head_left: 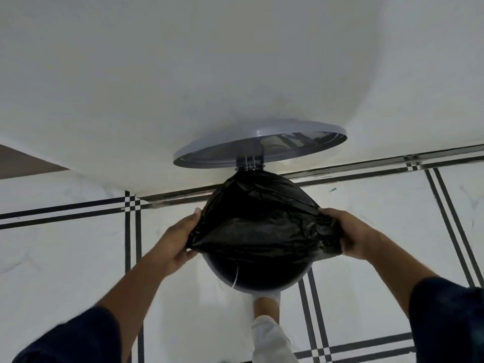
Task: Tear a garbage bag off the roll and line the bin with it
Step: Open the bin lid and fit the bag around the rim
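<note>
A black garbage bag (264, 224) is stretched across the top of a round pedal bin (262, 280), covering most of its opening. The far part of the bag reaches the hinge under the raised grey lid (209, 150). My left hand (178, 239) grips the bag's left edge beside the bin rim. My right hand (348, 231) grips the bag's right edge, bunched plastic under its fingers. The near part of the bin's dark rim shows below the bag. The roll is out of sight.
The bin stands against a white wall (183, 74) on a white tiled floor (65, 258) with black double lines. My foot (267, 307) in a white trouser leg is at the bin's near base.
</note>
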Motion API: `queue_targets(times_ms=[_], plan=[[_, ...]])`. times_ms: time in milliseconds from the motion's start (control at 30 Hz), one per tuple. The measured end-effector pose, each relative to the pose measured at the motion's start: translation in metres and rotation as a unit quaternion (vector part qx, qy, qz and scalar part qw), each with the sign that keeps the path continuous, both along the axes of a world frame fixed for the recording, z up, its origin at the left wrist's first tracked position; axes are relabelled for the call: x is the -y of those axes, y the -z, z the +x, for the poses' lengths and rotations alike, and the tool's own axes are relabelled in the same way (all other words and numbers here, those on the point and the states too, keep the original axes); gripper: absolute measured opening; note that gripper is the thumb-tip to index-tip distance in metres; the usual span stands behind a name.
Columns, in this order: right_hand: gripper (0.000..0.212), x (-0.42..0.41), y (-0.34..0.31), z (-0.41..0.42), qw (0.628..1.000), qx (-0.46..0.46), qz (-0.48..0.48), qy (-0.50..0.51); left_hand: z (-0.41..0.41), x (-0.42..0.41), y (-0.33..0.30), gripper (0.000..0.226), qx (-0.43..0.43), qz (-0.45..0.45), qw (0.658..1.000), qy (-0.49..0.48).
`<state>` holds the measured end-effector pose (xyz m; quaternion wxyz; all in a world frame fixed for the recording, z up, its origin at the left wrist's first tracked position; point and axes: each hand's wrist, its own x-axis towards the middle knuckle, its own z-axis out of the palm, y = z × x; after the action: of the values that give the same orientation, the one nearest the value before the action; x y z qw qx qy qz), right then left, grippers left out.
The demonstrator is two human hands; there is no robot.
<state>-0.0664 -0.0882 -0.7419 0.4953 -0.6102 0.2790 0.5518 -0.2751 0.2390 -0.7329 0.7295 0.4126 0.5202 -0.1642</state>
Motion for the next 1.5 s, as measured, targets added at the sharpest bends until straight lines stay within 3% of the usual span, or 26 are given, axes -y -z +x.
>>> queue_targets(times_ms=[200, 300, 400, 567, 700, 800, 933, 1033, 1100, 1233, 1367, 1500], plan=[[0.043, 0.02, -0.003, -0.052, 0.982, 0.008, 0.085, 0.171, -0.04, 0.051, -0.003, 0.027, -0.062, 0.042, 0.982, -0.176], [0.035, 0.027, -0.005, -0.07, 0.974, 0.031, 0.086, 0.209, -0.044, 0.064, -0.013, 0.018, -0.053, 0.004, 0.96, -0.274], [0.041, 0.029, 0.002, -0.088, 0.969, 0.045, 0.073, 0.232, -0.051, 0.076, -0.014, 0.03, -0.044, -0.043, 0.946, -0.318], [0.03, 0.031, 0.016, -0.115, 0.959, 0.01, 0.064, 0.276, -0.074, 0.088, -0.006, 0.053, 0.024, -0.092, 0.962, -0.255], [0.013, 0.03, 0.01, -0.136, 0.968, -0.037, 0.063, 0.24, -0.095, 0.104, -0.004, 0.024, 0.058, -0.128, 0.967, -0.214], [0.019, 0.028, 0.0, -0.146, 0.976, -0.027, 0.062, 0.209, -0.102, 0.111, 0.002, 0.026, 0.023, -0.089, 0.971, -0.222], [0.021, 0.015, 0.0, -0.147, 0.984, 0.066, -0.014, 0.165, -0.092, 0.121, 0.006, 0.019, -0.074, 0.022, 0.984, -0.16], [0.011, 0.002, 0.0, -0.143, 0.968, 0.048, 0.006, 0.247, -0.08, 0.126, 0.006, 0.014, -0.111, 0.074, 0.979, -0.156], [0.016, -0.002, -0.006, -0.141, 0.95, 0.043, 0.032, 0.309, -0.071, 0.126, 0.001, 0.012, -0.085, 0.018, 0.979, -0.184], [0.028, -0.005, -0.013, -0.144, 0.923, 0.027, 0.072, 0.378, -0.061, 0.128, -0.002, 0.011, -0.079, -0.144, 0.91, -0.381], [0.024, -0.012, -0.006, -0.148, 0.911, -0.028, 0.059, 0.407, -0.06, 0.13, 0.005, 0.018, -0.021, -0.15, 0.889, -0.432], [0.03, -0.019, -0.003, -0.145, 0.906, -0.03, 0.053, 0.419, -0.063, 0.129, 0.005, 0.043, 0.026, -0.145, 0.875, -0.462]])
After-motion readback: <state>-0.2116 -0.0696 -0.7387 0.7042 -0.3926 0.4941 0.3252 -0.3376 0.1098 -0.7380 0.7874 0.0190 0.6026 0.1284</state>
